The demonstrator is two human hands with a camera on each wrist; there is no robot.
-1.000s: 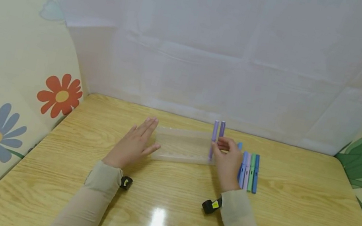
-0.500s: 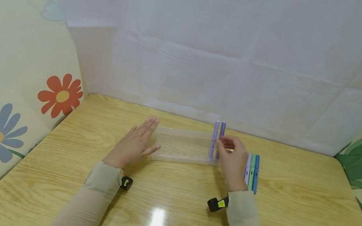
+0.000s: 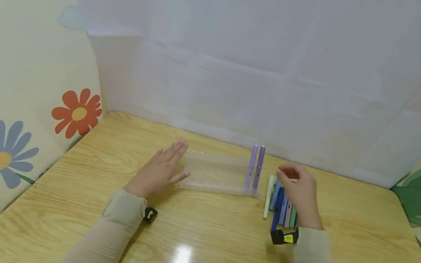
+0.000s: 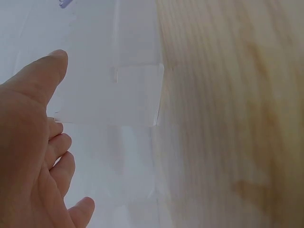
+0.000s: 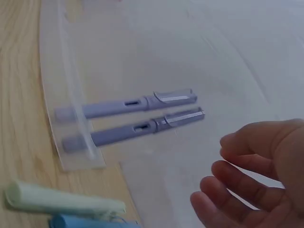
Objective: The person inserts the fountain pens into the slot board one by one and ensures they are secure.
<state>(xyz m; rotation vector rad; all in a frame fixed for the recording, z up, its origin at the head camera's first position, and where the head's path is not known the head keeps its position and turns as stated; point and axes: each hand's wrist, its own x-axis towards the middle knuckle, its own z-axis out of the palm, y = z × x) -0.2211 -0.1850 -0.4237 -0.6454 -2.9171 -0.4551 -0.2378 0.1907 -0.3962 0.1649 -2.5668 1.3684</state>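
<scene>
A clear plastic pen stand (image 3: 214, 170) lies across the middle of the table. Two pens rest at its right end, a light purple pen (image 3: 251, 167) and a darker purple pen (image 5: 128, 134). At the stand's left end is my left hand (image 3: 159, 167), its fingers straight; the left wrist view shows the thumb apart, beside the clear plastic (image 4: 137, 95). My right hand (image 3: 297, 191) is over the loose pens on the right. In the right wrist view, its fingers (image 5: 232, 178) are loosely bent with nothing between them.
Right of the stand lie a pale green pen (image 3: 268, 198), a light blue pen (image 3: 275, 194), a dark blue pen (image 3: 277, 209) and several others, partly covered by my right hand. A white cloth (image 3: 219, 81) hangs behind the table (image 3: 194, 222).
My right hand has moved right, away from the purple pens in the stand and over the loose pens. The pale green pen is now uncovered. The left hand stays by the stand.
</scene>
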